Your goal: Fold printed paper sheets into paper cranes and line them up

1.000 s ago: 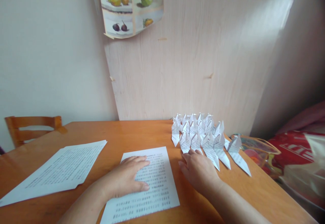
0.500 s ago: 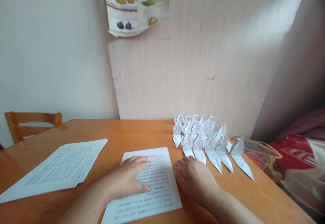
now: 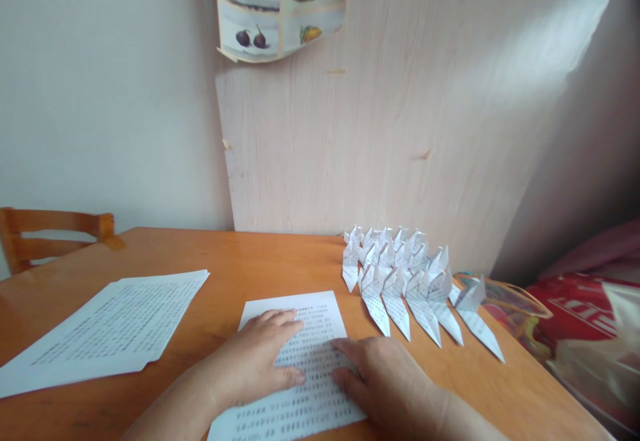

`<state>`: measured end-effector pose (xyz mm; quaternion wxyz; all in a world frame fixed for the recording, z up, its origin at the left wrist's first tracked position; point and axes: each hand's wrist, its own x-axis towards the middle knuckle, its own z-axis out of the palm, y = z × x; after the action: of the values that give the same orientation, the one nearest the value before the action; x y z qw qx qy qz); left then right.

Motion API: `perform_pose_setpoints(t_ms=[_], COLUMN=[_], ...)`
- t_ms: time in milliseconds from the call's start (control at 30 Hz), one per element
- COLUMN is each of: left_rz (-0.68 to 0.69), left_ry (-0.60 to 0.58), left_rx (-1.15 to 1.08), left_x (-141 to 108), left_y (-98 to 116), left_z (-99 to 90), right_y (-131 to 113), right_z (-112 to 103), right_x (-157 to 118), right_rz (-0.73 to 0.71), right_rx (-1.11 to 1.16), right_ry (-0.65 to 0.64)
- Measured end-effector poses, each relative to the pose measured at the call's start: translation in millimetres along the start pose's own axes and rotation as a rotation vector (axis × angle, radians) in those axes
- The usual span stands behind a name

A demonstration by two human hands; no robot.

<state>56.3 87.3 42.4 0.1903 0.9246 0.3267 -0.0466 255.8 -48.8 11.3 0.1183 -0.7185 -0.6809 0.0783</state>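
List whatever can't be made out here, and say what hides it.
All in the head view, now:
- Words on the printed sheet: too small and blurred, partly covered by the left hand and right hand.
- Number of pages in the paper stack: layers too fine to count.
- Rear folded paper figures: partly hidden behind nearer ones.
- Top of the fruit poster: cut off by the upper edge.

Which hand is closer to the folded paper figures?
The right hand. It is just on the near side of the folded paper figures; the left hand is farther off to their left, spread on the printed sheet.
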Motion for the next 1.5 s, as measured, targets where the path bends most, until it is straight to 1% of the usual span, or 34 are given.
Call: perform_pose_setpoints(t_ms=[367,567,767,1067,1367,1500], left_rz=[0.013,0.022,0.053,0.04,0.052,0.075], left_ry=[0.02,0.008,0.033,0.015,0.023,0.05], left_rx=[0.012,0.003,-0.027,-0.01,-0.017,-0.02], left_x=[0.3,0.7,2.6,2.0,1.7,2.7], left_y=[-1.0,-3.1,-7.9,-3.5,-5.1,-8.2], left_z=[2.2,3.5,7.4,5.7,6.5,10.0], right_y=[-2.0,-0.8,0.1,3.1,-2.0,-2.0], right_z=[-5.1,-3.2,-2.4,1.9,-5.1,-4.4], right_x=[-2.0,-1.0,-0.1,0.4,2.5,2.1], right_rz=[0.022,0.021,0.004,0.022,0.04,0.034], right_rx=[0.069,0.043,0.03,0.005,-0.012,-0.017], right_ry=[-0.038,-0.056,-0.085,-0.109,-0.165,-0.16])
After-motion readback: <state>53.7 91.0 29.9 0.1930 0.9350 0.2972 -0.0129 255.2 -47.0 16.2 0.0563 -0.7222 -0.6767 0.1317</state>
